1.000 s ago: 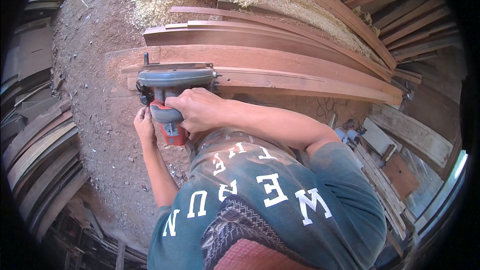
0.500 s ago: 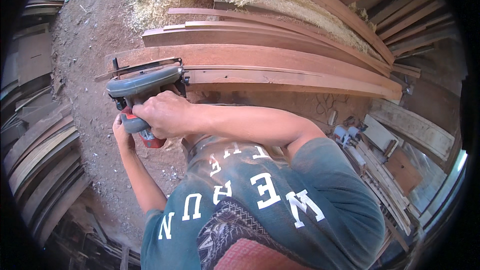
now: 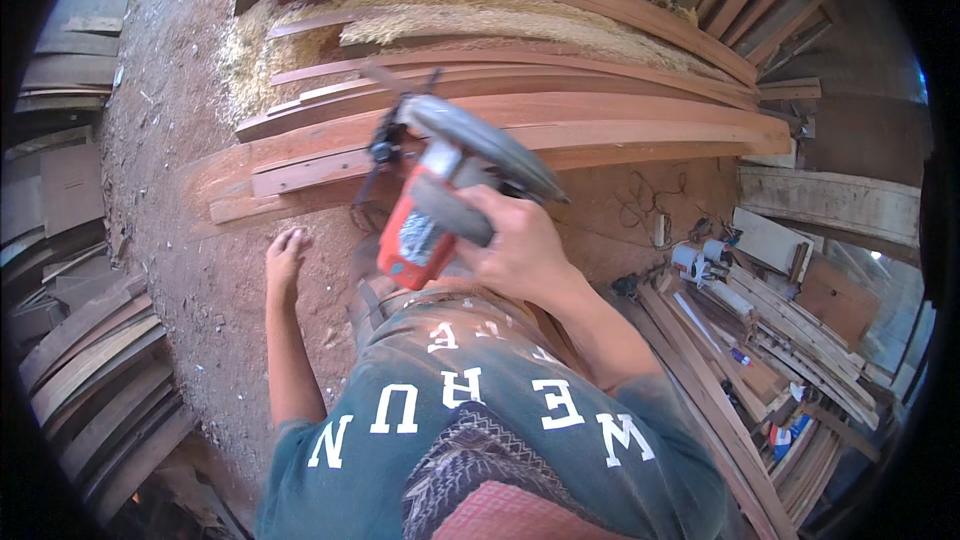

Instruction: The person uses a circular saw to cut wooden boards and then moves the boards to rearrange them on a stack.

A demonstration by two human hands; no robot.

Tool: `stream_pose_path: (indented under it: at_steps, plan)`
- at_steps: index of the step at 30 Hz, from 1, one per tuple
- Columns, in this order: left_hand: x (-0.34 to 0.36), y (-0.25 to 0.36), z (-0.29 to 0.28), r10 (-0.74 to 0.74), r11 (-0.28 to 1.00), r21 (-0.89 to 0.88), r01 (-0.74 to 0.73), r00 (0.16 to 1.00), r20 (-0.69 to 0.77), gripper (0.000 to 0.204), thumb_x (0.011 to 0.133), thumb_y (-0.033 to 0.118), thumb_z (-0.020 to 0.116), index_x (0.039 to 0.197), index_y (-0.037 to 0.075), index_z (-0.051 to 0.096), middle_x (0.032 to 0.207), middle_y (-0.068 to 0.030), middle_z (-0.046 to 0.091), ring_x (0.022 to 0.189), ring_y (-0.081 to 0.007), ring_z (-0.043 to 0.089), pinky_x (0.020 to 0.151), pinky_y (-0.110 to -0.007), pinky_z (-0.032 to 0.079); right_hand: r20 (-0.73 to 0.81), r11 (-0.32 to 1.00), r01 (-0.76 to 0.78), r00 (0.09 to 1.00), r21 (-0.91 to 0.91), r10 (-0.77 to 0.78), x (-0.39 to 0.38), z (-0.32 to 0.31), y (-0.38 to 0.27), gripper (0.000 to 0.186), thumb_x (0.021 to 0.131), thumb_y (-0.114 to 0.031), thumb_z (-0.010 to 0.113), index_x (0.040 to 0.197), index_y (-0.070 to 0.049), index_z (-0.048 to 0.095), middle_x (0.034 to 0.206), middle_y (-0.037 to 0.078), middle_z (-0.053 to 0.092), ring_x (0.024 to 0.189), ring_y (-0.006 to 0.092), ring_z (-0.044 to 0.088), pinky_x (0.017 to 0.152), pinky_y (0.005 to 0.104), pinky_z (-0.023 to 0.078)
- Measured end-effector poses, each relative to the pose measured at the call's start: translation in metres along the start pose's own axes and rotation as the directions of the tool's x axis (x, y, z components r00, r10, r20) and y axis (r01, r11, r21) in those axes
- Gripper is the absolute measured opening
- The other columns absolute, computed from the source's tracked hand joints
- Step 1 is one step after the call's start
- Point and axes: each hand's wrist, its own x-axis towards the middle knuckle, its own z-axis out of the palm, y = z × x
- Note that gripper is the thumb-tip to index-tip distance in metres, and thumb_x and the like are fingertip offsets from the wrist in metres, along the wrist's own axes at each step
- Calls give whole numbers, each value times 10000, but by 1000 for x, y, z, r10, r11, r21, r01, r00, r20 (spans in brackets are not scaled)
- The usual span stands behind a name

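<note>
A cordless circular saw (image 3: 470, 135) with a grey rounded guard and red body hangs tilted over the boards, slightly blurred. My right hand (image 3: 515, 240) is closed around its dark rear handle. The battery end faces me, close to my waist. Below the saw's front lies a long reddish-brown board (image 3: 310, 172), its near-left end showing two small dark holes. A short wood piece (image 3: 243, 208) sits by that end. My left hand (image 3: 287, 250) hovers just in front of the board end, touching nothing, its fingers loosely curled together.
More long boards (image 3: 640, 105) lie beyond, with pale shavings (image 3: 480, 15) between them. Stacked planks (image 3: 90, 370) line the left side. To the right are a cable (image 3: 655, 205) on the dirt floor and a heap of wood strips (image 3: 790, 330).
The saw has swung right and turned in my right hand, off the board's left end. My left hand has come away from the saw and lowered beside the board end.
</note>
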Motion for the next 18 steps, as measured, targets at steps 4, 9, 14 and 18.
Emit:
stream_pose_path:
  at_steps: [4, 9, 14, 18]
  plan:
    - [-9, -17, 121, 205, 900, 332, -283, 946, 250, 435, 1015, 311, 701, 1328, 10, 680, 1129, -118, 769, 1076, -241, 713, 925, -379, 547, -321, 970, -228, 916, 80, 241, -101, -80, 51, 389, 813, -106, 797, 1179, -14, 700, 984, 238, 757, 929, 388, 766, 829, 434, 592]
    - [-38, -50, 253, 78, 669, 601, -438, 845, 528, 528, 995, 364, 705, 1336, -37, 671, 1322, -242, 707, 1252, -367, 673, 1081, -430, 512, -542, 870, -402, 681, 286, 493, -207, -162, 95, 325, 870, -85, 756, 1170, 25, 695, 936, 130, 773, 881, 182, 729, 822, 350, 564]
    - [-81, -31, 352, -99, 723, 573, -384, 764, 637, 737, 1016, 502, 649, 1545, 11, 499, 1554, -251, 533, 1466, -355, 492, 1209, -411, 390, -678, 813, -404, 456, 419, 577, -278, -223, 138, 331, 879, -2, 728, 1208, 19, 689, 1048, 64, 736, 935, 140, 679, 866, 315, 542]
    - [-76, 6, 413, -197, 689, 627, -364, 738, 645, 701, 1021, 480, 650, 1519, 0, 532, 1512, -243, 576, 1403, -353, 555, 1180, -406, 425, -685, 746, -351, 304, 566, 662, -293, -271, 181, 349, 869, 27, 727, 1215, 41, 681, 1065, 70, 727, 933, 135, 675, 854, 310, 545]
